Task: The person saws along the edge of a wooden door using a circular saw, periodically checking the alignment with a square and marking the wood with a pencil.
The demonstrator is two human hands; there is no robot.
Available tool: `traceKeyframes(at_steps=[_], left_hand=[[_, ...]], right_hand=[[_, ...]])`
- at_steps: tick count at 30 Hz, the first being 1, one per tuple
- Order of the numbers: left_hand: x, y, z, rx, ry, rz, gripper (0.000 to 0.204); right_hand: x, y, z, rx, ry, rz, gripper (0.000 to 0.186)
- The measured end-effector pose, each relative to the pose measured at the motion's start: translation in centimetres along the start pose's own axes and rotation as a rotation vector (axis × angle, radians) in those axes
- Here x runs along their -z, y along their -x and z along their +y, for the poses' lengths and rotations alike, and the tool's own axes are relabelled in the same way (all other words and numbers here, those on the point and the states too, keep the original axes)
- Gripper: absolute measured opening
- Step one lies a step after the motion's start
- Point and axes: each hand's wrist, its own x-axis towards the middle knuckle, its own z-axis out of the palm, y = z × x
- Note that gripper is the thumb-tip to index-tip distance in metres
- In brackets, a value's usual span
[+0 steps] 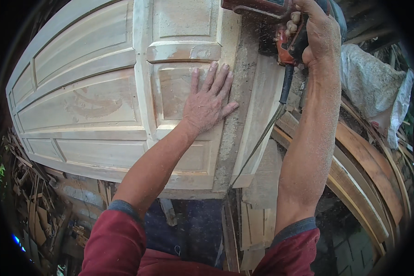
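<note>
My left hand [206, 105] lies flat with fingers spread on a pale wooden panel door [140, 94], over a recessed panel near the door's right side. Fine sawdust coats that hand and my right forearm. At the upper right, my right hand [316, 34] is wrapped round the handle of a red and black corded power tool [285, 51]. The upper part of the tool is cut off by the frame's edge, so its exact kind cannot be made out. From its handle a dark cord [261, 138] runs down and to the left across the wood.
Right of the door lies another pale board [257, 124]. Stacked curved timber strips [361, 184] and a dusty white sack [370, 76] sit at the right. Wood scraps [37, 207] pile up at the lower left. Dark blue fabric [188, 223] shows below the bench edge.
</note>
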Motion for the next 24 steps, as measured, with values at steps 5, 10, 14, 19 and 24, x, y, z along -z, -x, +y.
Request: traceKeyframes(at_steps=[5, 10, 14, 19, 24], left_hand=[[0.1, 0.0, 0.0, 0.004, 0.008, -0.012, 0.081], [0.0, 0.0, 0.0, -0.002, 0.02, -0.002, 0.081], [-0.2, -0.1, 0.1, -0.001, 0.019, -0.02, 0.082], [-0.2, -0.1, 0.1, -0.004, 0.032, -0.017, 0.082], [-0.2, -0.2, 0.3, 0.0, -0.002, -0.021, 0.081]], right_hand=[[-0.6, -0.4, -1.2, -0.029, -0.017, 0.017, 0.025], [-0.5, -1.7, -1.2, 0.005, -0.023, 0.001, 0.025], [-0.7, -2.2, -1.7, 0.003, 0.004, 0.011, 0.022], [-1.0, -3.1, -2.2, 0.045, 0.021, 0.018, 0.019], [-0.8, -4.0, -2.2, 0.043, -0.008, -0.028, 0.02]])
